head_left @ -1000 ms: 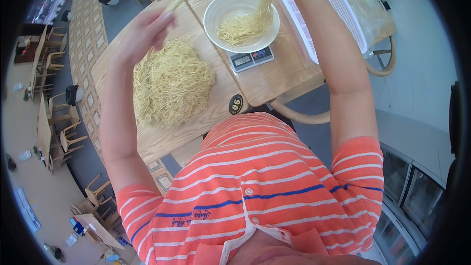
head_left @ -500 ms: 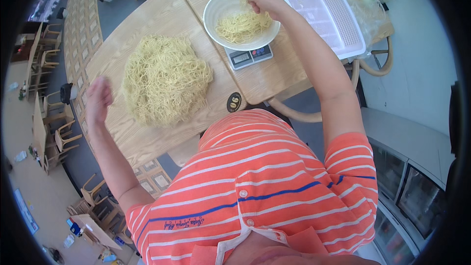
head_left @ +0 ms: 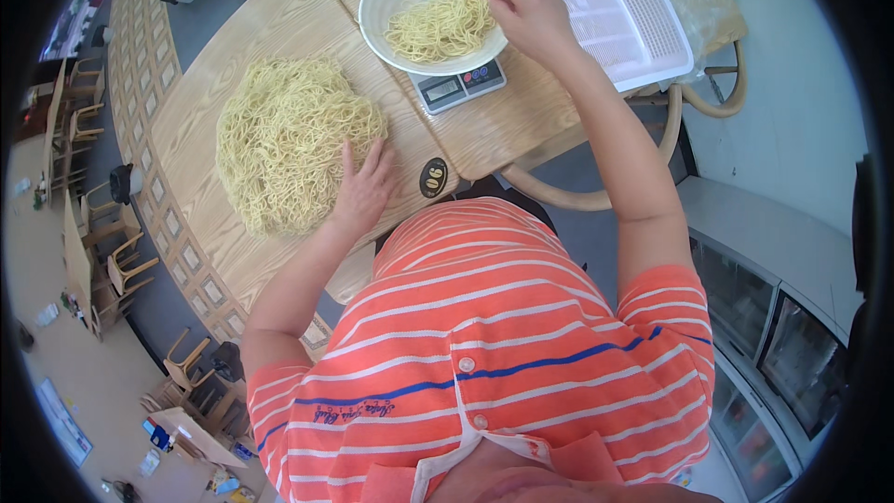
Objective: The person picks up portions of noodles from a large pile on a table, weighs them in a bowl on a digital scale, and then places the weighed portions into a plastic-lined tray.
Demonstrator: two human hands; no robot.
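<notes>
A large mound of pale yellow noodles (head_left: pixel 289 144) lies on the wooden table. My left hand (head_left: pixel 365 188) rests at its near right edge, fingers spread and touching the strands. A white bowl (head_left: pixel 382 2) with a smaller heap of noodles (head_left: pixel 442 26) stands on a grey digital scale (head_left: pixel 458 88). Over the bowl's right rim is my right hand (head_left: pixel 540 20), its fingers bent and drawn together beside the heap. Whatever may be between those fingertips is hidden.
A white plastic basket (head_left: pixel 643 70) sits right of the bowl, with a clear plastic bag (head_left: pixel 703 19) beyond it. A round number plate (head_left: pixel 433 177) is on the table near me. A wooden chair (head_left: pixel 559 214) stands against the table's near right side.
My left hand has come from the far left of the mound across to its near right edge. My right hand has shifted toward the bowl's right rim; the noodles it held up no longer show lifted.
</notes>
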